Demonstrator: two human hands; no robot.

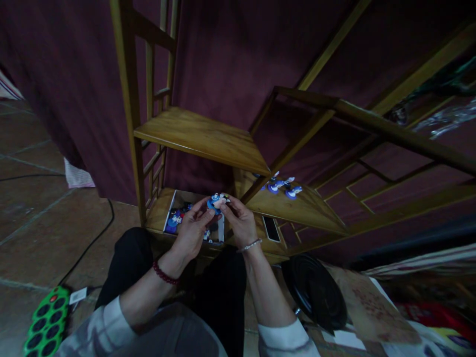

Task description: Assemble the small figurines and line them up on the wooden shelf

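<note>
Between both hands is a small toy figurine [218,201], blue and white with pale pink parts. My left hand [195,223] pinches its left side at the blue base. My right hand [240,218] closes its fingers on the other side. Below and behind the hands, an open box [174,201] on the lowest shelf holds several similar figurines [175,219]; my hands hide part of it. On the middle shelf to the right stand several blue and white figurines [277,185] on round purple-blue bases.
The wooden shelf unit [201,136] stands before a dark red curtain [223,59]. A dark phone-like slab [271,228] lies on the low shelf. A green power strip [46,322] is on the floor at left, with its cable. At right are a black round object [316,287] and cardboard [366,302].
</note>
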